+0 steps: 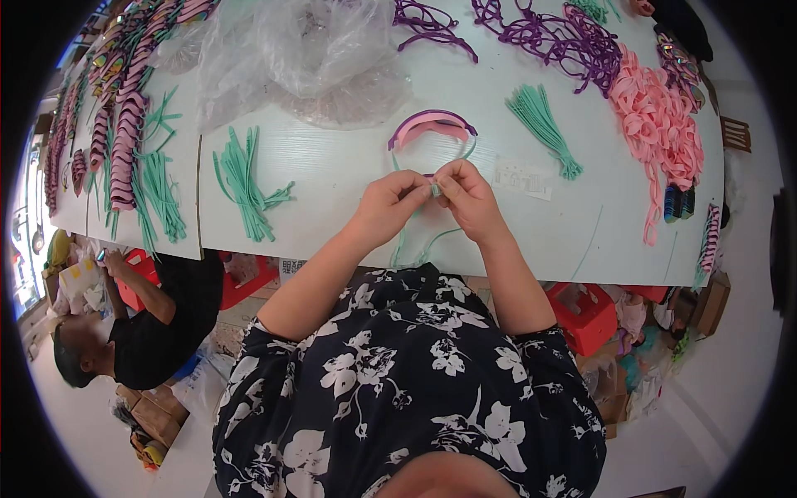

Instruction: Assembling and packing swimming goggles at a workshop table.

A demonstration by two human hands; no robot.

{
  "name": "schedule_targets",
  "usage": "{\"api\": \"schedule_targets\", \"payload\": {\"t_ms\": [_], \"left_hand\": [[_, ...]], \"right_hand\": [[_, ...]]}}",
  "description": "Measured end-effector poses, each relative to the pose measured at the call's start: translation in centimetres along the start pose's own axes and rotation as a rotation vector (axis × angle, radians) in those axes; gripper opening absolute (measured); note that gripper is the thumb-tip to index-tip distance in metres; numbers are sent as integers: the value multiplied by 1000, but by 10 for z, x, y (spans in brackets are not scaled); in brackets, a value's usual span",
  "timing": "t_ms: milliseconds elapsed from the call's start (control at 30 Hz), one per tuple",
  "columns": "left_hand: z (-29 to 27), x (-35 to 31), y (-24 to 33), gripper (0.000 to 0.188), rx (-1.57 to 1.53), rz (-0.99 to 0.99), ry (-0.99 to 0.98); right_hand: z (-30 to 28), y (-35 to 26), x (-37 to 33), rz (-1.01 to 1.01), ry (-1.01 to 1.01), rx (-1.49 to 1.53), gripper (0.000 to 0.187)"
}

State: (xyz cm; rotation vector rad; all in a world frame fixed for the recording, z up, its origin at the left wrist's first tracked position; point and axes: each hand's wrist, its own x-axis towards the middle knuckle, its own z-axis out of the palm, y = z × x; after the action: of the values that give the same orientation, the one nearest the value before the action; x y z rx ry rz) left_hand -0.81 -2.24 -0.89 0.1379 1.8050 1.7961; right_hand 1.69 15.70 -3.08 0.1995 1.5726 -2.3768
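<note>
In front of me on the white table lies a pair of goggles [433, 122] with a purple frame and a pink inner gasket. A thin mint-green strap [437, 239] runs from its sides down between my hands, its loose part trailing to the table's near edge. My left hand [390, 202] and my right hand [471, 202] meet just below the goggles. Both have thumb and forefinger pinched on the green strap, where a short folded bit shows between the fingertips. A small purple part peeks out behind them; my fingers hide most of it.
Bundles of green straps lie left [245, 183] and right [548, 129]. Beyond are clear plastic bags [307, 66], purple frames [548, 41] and a pink gasket heap [660, 124]. Stacked goggles [129, 124] fill the far left. Another person [158, 324] sits at left; a red stool [585, 315] stands right.
</note>
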Motion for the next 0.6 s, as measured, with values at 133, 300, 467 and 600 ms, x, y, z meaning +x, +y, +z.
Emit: {"api": "schedule_targets", "payload": {"t_ms": [133,300,467,600], "left_hand": [[-1,-4,13,13,-250,-23,61],[-7,-1,2,13,164,65,-16],[-13,-4,8,17,110,149,-79],[-22,-6,6,18,45,103,-97]], "right_hand": [[7,-10,-1,-164,55,-325,7],[13,-15,-2,-274,2,-504,6],[3,-17,3,-240,20,-455,7],[11,-18,3,-224,20,-385,7]]}}
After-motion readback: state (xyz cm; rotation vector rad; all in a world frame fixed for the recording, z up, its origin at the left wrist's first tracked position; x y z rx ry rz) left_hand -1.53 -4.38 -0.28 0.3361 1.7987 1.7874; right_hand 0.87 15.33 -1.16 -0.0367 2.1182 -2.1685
